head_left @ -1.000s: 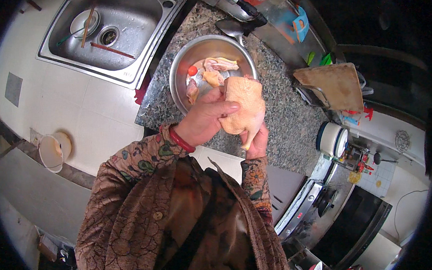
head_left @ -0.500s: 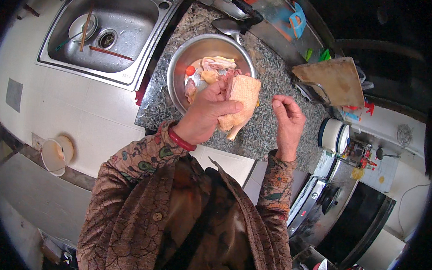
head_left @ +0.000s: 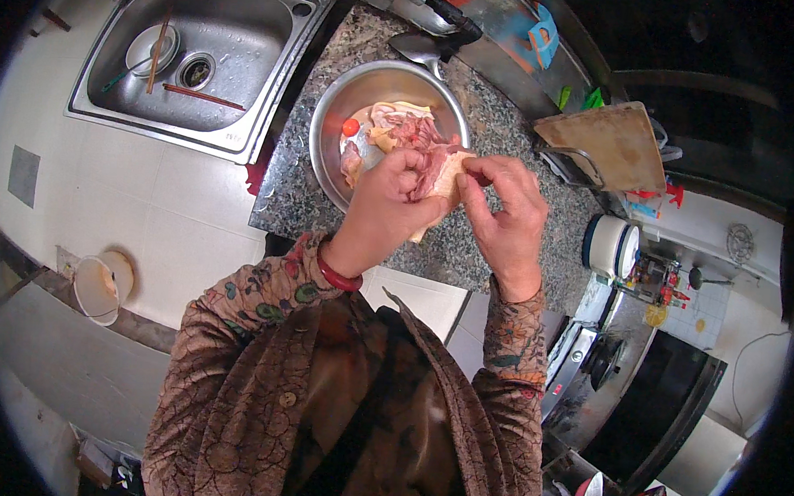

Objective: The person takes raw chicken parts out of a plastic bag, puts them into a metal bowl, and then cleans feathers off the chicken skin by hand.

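Note:
My left hand (head_left: pixel 377 203) is wrapped round a raw poultry leg (head_left: pixel 451 172) with pale, bumpy skin, holding it over the near right rim of a steel bowl (head_left: pixel 358 88). Its cut red flesh faces up and left, while the bony end pokes out below my fingers. Thumb and forefinger of my right hand (head_left: pixel 511 210) are pinched together at the skin on the leg's right side; anything tiny between them is too small to make out. More raw poultry pieces (head_left: pixel 401 120) lie in the bowl, along with a small round orange-red piece (head_left: pixel 351 127).
Left of the granite counter (head_left: pixel 285 168) is a steel sink (head_left: pixel 246 55) with a small bowl (head_left: pixel 149 47) and chopsticks (head_left: pixel 204 97). A cleaver-like dark utensil (head_left: pixel 416 47) lies behind the steel bowl. Rightward stand a cutting board (head_left: pixel 610 146), a white pot (head_left: pixel 611 247) and a stove (head_left: pixel 587 367).
My right hand has moved left from beside the leg and now pinches its skin. My left hand has turned the leg, so more cut flesh shows.

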The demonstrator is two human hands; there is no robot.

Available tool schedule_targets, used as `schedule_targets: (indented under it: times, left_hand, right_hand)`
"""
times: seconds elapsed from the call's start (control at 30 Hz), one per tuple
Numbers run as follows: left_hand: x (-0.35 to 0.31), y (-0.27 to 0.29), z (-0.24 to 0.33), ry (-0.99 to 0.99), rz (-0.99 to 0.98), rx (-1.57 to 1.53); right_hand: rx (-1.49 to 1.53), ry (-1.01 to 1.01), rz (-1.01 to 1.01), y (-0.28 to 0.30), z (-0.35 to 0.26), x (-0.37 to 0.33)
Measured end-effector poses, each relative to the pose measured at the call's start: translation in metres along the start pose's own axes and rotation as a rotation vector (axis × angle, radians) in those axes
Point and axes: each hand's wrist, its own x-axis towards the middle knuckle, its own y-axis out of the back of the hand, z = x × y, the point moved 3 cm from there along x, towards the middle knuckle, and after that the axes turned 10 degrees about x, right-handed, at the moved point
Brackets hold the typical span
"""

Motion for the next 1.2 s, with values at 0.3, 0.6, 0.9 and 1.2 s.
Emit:
schedule_targets:
  times: [0.3, 0.6, 0.9, 1.2]
  left_hand:
    - [-0.009, -0.001, 0.012, -0.246, 0.179, 0.466]
    - [-0.006, 0.002, 0.009, -0.251, 0.174, 0.467]
    - [0.002, 0.005, -0.011, -0.206, 0.074, 0.23]
    - [0.001, 0.008, -0.006, 0.018, -0.015, 0.187]
  right_hand:
    - [-0.156, 0.076, 0.057, -0.008, -0.015, -0.003]
    - [-0.195, 0.129, 0.082, -0.012, -0.016, -0.002]
    - [-0.119, 0.071, 0.053, -0.013, -0.001, 0.0]
    - [-0.053, -0.099, 0.118, -0.001, 0.024, -0.003]
